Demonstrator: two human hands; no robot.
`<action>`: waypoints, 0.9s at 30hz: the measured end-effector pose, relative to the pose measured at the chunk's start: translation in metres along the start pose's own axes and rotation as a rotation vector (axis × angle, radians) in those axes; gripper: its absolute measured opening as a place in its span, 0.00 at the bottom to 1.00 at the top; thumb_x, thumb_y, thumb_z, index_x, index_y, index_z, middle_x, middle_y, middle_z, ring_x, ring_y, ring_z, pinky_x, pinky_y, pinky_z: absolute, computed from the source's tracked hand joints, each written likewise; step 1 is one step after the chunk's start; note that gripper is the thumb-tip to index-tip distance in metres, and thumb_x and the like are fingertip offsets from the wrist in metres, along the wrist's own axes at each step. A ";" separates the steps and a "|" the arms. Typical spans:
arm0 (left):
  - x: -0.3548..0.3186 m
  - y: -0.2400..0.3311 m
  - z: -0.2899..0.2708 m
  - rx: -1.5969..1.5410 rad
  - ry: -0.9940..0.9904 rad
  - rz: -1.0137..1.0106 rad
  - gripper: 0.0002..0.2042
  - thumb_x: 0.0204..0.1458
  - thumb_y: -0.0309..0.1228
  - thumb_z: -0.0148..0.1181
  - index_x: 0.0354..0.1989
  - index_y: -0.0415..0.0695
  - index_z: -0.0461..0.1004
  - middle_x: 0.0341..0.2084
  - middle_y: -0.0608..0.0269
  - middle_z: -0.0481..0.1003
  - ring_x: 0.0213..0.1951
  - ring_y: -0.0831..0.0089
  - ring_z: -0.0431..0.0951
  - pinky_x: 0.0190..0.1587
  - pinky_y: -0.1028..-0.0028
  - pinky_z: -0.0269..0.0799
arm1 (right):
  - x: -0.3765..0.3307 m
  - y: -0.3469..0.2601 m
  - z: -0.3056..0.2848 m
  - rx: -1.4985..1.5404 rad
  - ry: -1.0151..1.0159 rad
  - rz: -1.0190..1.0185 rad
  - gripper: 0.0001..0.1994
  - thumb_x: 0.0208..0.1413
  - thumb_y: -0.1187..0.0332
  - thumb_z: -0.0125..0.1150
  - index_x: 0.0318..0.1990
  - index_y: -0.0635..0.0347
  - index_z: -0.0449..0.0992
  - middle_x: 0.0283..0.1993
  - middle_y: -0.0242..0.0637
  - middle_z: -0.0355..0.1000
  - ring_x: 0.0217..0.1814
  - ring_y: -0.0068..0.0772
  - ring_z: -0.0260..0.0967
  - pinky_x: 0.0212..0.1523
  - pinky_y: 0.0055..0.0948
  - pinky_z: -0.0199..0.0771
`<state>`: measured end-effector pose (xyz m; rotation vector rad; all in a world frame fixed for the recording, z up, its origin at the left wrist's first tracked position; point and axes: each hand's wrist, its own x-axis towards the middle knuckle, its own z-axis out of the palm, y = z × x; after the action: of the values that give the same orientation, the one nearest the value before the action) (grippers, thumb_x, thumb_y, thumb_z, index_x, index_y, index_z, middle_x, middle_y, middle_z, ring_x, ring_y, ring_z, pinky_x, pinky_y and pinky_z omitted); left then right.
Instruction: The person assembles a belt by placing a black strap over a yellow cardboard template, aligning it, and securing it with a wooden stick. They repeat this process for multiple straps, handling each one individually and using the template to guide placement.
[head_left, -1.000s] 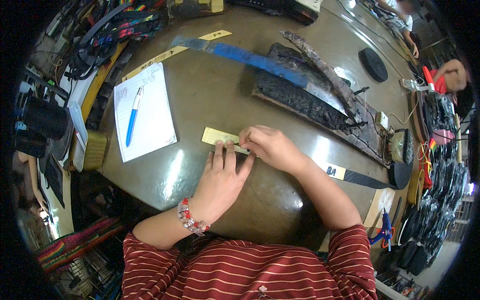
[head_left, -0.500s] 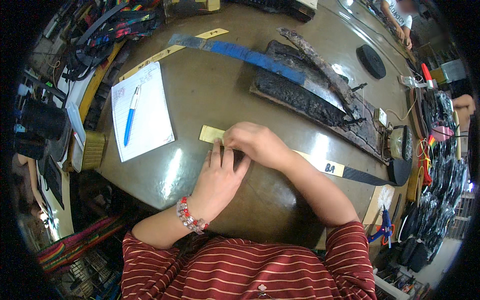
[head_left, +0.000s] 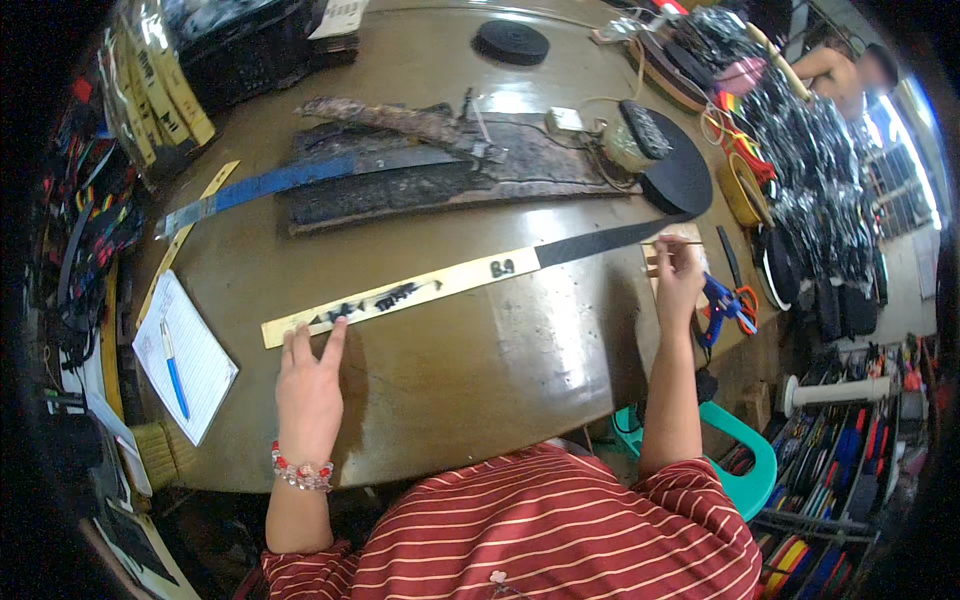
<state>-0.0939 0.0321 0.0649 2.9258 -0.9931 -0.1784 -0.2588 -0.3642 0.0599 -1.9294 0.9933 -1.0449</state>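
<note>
The round brown table [head_left: 480,370] is serving as the reference surface. A long dark charred board [head_left: 450,180] is lying across the far half of the table, with a blue strap [head_left: 250,192] running off its left end. Nearer the person, a long pale yellow strip [head_left: 400,296] is lying flat and slightly tilted across the table's middle; it is carrying black ink marks along its length, and at its right end a black strap [head_left: 610,240] is continuing toward the table's right edge.

The left hand [head_left: 308,390] is resting open and flat on the table, fingertips pressing the strip's left end; a red and clear bead bracelet [head_left: 302,472] is circling the wrist. The right hand [head_left: 678,280] is at the table's right edge, fingers pinching a thin dark stick [head_left: 672,243] beside the black strap's end. Blue-handled scissors [head_left: 722,305] are lying just right of that hand. A white notepad [head_left: 185,355] with a blue pen [head_left: 175,368] is sitting at the table's left edge.
</note>
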 end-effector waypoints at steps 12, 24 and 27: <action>-0.002 0.003 0.001 0.015 0.049 -0.005 0.26 0.48 0.17 0.43 0.58 0.52 0.64 0.53 0.41 0.62 0.56 0.49 0.63 0.57 0.61 0.63 | -0.003 0.056 -0.045 -0.410 0.043 -0.067 0.03 0.52 0.74 0.57 0.33 0.63 0.72 0.29 0.48 0.74 0.30 0.42 0.74 0.33 0.34 0.70; -0.002 0.004 0.000 0.017 0.054 -0.008 0.26 0.47 0.16 0.42 0.58 0.50 0.65 0.52 0.40 0.64 0.53 0.50 0.66 0.54 0.62 0.65 | -0.006 0.047 -0.045 -0.496 -0.022 -0.226 0.03 0.52 0.75 0.55 0.32 0.65 0.71 0.31 0.49 0.73 0.35 0.50 0.71 0.37 0.39 0.68; -0.001 0.006 -0.001 0.012 0.056 -0.012 0.26 0.48 0.17 0.42 0.57 0.50 0.65 0.51 0.40 0.64 0.53 0.50 0.65 0.54 0.62 0.64 | -0.007 0.046 -0.047 -0.503 -0.016 -0.187 0.03 0.52 0.74 0.54 0.33 0.63 0.71 0.32 0.49 0.73 0.36 0.50 0.72 0.37 0.39 0.68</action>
<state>-0.0981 0.0284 0.0668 2.9309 -0.9720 -0.0907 -0.3161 -0.3897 0.0384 -2.4726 1.1653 -0.9383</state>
